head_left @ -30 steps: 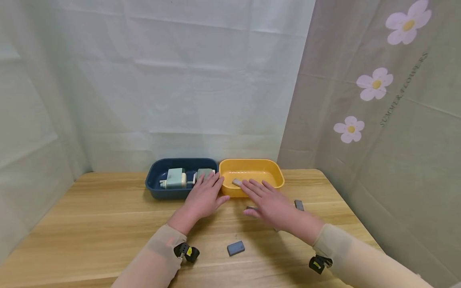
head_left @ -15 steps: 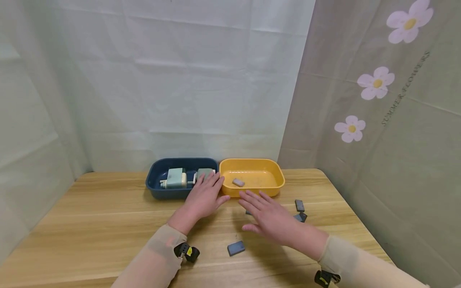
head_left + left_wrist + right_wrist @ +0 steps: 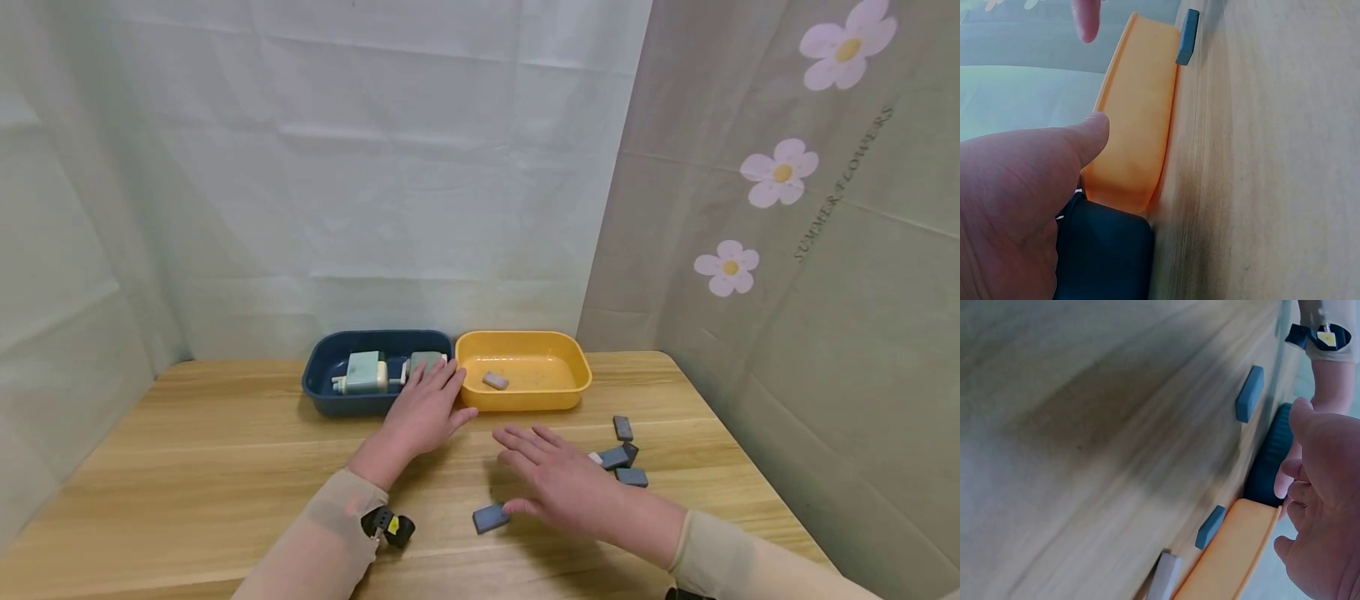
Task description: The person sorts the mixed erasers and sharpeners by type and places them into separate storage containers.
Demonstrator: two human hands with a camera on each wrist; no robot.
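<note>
My left hand (image 3: 425, 412) lies with straight fingers over the front right rim of the dark blue bin (image 3: 337, 404), its thumb pointing at the yellow bin (image 3: 525, 401). My right hand (image 3: 566, 483) hovers over the table with its fingers extended, holding nothing. In the head view its thumb overlaps a small blue-grey rectangular block (image 3: 490, 518). Just right of the hand lie several similar blocks, among them a blue-grey block (image 3: 632, 477) and a partly hidden pale one (image 3: 596, 458). One greyish-pink block (image 3: 496, 380) rests inside the yellow bin.
In the blue bin lie a light blue pump-top bottle (image 3: 363, 372) and a grey-green one (image 3: 426, 361), partly behind my left fingers. Both bins stand side by side at the back of the wooden table (image 3: 210, 467), near a pale curtain (image 3: 390, 183).
My right hand has drawn back from the yellow bin toward me and lower in view, uncovering blocks on the right. My left hand has stayed in place.
</note>
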